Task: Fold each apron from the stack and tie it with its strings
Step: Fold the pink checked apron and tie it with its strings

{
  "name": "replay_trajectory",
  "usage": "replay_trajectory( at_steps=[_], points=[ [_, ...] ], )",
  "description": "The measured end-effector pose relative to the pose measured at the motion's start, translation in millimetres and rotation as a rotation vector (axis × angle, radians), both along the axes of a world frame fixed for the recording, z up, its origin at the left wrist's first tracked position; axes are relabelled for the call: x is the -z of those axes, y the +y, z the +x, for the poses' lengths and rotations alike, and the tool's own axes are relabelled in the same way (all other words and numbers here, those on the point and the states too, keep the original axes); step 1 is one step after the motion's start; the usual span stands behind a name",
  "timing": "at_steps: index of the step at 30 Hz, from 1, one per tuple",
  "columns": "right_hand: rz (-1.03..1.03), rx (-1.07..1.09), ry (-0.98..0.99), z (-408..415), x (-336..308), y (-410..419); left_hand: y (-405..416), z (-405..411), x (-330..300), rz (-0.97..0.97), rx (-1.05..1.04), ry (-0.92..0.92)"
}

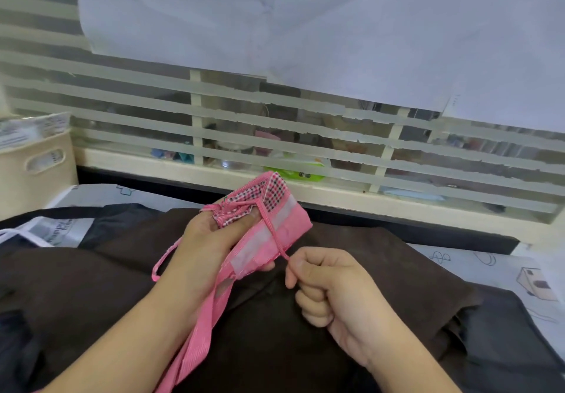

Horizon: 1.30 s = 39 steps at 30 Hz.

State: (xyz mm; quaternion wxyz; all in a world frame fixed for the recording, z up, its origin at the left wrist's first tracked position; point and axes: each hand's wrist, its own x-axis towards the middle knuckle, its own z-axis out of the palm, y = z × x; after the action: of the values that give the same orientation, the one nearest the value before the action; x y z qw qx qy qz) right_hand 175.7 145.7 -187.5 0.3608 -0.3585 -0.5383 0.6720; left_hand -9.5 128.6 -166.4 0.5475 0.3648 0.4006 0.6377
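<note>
Frosted-stripe window glass behind, dark brown cloth [275, 316] spread below. Above that cloth, one folded pink apron [269, 224]: ribbed woven fabric, checked patch at its far corner, roughly oblong. Gripped by left hand [211, 236], fingers curled round its near end. One thin pink string [272, 233] drawn taut across it, pinched by right hand [330, 285], remaining fingers curled. One broad pink strap [198, 337] trailing down over the cloth.

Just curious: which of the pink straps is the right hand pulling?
The thin cord crossing the folded apron, pinched by the right hand. The wide strap hangs loose below the left hand.
</note>
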Motion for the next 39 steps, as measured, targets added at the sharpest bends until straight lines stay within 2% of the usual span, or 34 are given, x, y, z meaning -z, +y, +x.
replay_trajectory(
  at_steps=[4,11,13,15,17,19,22,25,28,30,32,36,39],
  points=[
    [-0.015,0.037,0.029,3.9,0.1,4.1,-2.4,5.4,1.7,0.02,0.055,0.06],
    [0.096,-0.042,-0.068,4.4,-1.7,2.0,4.3,-0.9,8.7,0.002,-0.074,0.058],
    [0.14,-0.068,-0.014,6.8,-5.1,0.6,6.0,-2.8,11.5,0.069,-0.114,0.187],
    [0.194,-0.098,0.139,11.4,-12.5,-0.6,8.8,-5.9,16.3,0.127,-0.12,0.429],
    [0.273,-0.125,0.327,17.6,-21.8,-2.1,8.4,-7.3,19.1,0.122,-0.002,0.61],
    [0.355,-0.077,0.421,25.3,-29.9,-3.4,3.6,-4.7,16.3,0.108,0.24,0.7],
    [0.377,0.144,0.394,38.3,-31.6,-0.5,-7.1,4.2,9.6,0.159,0.596,0.737],
    [0.333,0.392,0.231,41.2,-22.5,5.2,-12.4,7.9,8.6,0.254,0.674,0.646],
    [0.403,0.479,-0.109,34.0,-11.0,7.1,-11.7,6.9,11.9,0.264,0.561,0.414],
    [0.49,0.441,-0.312,24.8,-3.5,5.5,-9.3,6.9,11.8,0.215,0.411,0.229],
    [0.528,0.353,-0.428,12.9,0.3,3.0,-7.5,8.6,7.3,0.155,0.224,0.141],
    [0.47,0.196,-0.466,-4.2,3.3,-5.4,0.1,8.4,10.3,0.104,-0.075,0.245],
    [0.386,0.16,-0.402,-4.3,5.5,-6.0,2.7,5.9,14.0,0.119,-0.158,0.388]
  ],
)
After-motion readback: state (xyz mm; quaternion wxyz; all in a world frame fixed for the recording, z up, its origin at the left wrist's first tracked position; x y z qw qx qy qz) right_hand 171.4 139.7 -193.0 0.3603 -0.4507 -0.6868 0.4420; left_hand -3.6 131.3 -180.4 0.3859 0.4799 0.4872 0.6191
